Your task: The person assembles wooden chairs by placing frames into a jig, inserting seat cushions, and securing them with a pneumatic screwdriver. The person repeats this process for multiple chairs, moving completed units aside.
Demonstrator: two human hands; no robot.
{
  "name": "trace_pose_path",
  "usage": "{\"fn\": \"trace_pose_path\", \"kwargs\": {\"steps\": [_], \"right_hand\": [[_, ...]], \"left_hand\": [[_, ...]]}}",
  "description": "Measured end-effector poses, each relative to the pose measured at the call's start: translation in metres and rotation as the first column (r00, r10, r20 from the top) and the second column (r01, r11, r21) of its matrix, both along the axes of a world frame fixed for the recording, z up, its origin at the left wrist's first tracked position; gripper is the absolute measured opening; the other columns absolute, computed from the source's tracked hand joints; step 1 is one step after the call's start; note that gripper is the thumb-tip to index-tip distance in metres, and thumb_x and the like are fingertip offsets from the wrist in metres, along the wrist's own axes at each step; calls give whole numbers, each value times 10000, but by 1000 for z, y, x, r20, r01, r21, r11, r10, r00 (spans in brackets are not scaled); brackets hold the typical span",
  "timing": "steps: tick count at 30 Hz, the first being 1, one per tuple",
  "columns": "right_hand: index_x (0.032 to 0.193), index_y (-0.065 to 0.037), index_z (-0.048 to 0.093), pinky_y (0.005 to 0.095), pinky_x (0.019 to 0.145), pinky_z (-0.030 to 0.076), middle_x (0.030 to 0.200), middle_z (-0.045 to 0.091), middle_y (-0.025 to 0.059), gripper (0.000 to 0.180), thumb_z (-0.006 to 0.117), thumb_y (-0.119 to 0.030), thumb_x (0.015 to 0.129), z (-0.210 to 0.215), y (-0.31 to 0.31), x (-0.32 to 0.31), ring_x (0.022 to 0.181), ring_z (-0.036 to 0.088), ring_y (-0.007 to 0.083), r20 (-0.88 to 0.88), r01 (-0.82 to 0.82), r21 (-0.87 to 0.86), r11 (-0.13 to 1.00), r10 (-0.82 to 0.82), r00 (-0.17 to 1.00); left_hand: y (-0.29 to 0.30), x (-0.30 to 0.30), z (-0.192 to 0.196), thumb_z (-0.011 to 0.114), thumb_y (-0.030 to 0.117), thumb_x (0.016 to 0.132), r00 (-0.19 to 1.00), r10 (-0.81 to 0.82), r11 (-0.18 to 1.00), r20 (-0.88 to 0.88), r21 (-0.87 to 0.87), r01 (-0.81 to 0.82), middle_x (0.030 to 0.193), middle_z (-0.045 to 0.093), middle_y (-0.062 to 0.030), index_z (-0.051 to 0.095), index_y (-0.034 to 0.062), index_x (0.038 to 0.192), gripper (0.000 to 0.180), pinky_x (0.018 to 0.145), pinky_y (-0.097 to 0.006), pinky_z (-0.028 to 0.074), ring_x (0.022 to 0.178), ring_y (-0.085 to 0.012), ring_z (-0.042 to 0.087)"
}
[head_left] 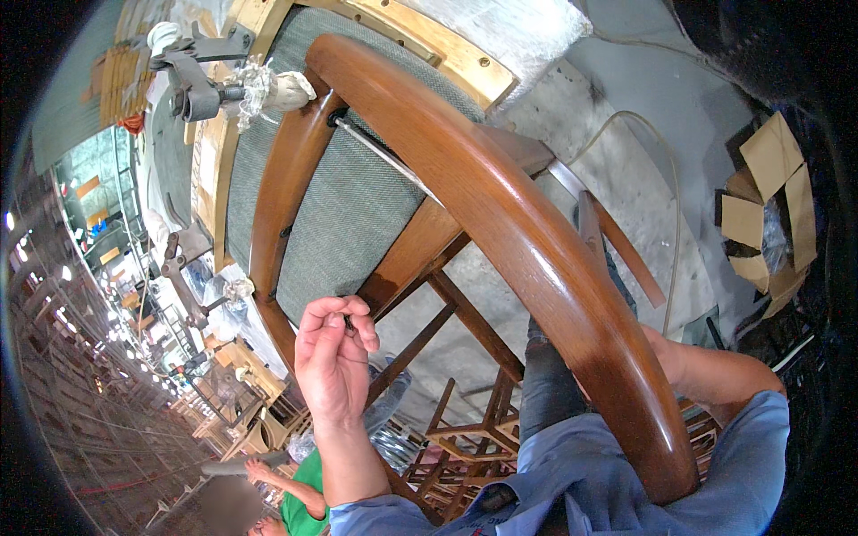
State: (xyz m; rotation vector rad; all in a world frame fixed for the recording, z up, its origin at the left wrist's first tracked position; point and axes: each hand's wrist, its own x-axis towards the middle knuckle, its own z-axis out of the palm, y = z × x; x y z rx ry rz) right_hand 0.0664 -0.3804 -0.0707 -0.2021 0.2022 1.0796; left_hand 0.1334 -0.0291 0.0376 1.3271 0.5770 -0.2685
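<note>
Left grip (pixel 334 359): I pinched a small dark piece (pixel 349 323).
Right grip (pixel 662 354): partly behind the curved brown wooden rail (pixel 527 259); hold, I couldn't tell.

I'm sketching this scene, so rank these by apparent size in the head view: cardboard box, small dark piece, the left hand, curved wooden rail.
Largest to smallest:
Curved wooden rail
Cardboard box
Left hand
Small dark piece

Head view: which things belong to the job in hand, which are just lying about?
Likely the job:
brown wooden chair with grey upholstery
small dark piece pinched in the left hand
thin metal rod
metal clamp with wrapped tip, beside the chair

Likely just lying about:
open cardboard box
pale cable or hose
wooden frames in the background
</note>
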Motion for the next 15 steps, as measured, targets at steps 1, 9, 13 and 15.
{"fn": "trace_pose_path", "kwargs": {"steps": [1,9,13,15], "right_hand": [[1445,-5,467,320,1021,461,1332,618,56,555,688,-210,979,-1,-1,1,1193,571,122,-5,1,9,1000,-1,1000],[1434,-16,472,319,994,485,1297,638,53,556,698,-236,976,-11,3,-5,1157,596,119,-20,-16,39,999,16,1000],[1432,-17,474,319,980,493,1289,643,54,572,710,-254,968,-10,2,0,1141,606,118,-29,-25,20,999,25,999],[1431,-16,475,319,974,496,1285,645,53,584,721,-262,961,-10,2,0,1132,610,118,-58,-43,19,999,45,997]], "left_hand": [[-1,-1,0,507,54,1024,1000,-6,1000,4,1,6,1092,652,-183,605,-2,1159,176,707,-317,509,824,-208,613],[-4,0,1,515,61,1022,1000,-12,1000,-15,6,12,1099,659,-177,607,-7,1158,178,733,-322,523,856,-217,632],[-4,-1,0,509,56,1024,999,-20,999,-36,-29,19,1141,659,-194,599,-18,1170,186,812,-352,567,947,-260,674],[-3,-2,0,507,52,1026,998,-26,999,-50,-31,24,1170,657,-209,593,-24,1174,187,869,-375,583,1011,-288,690]]}}
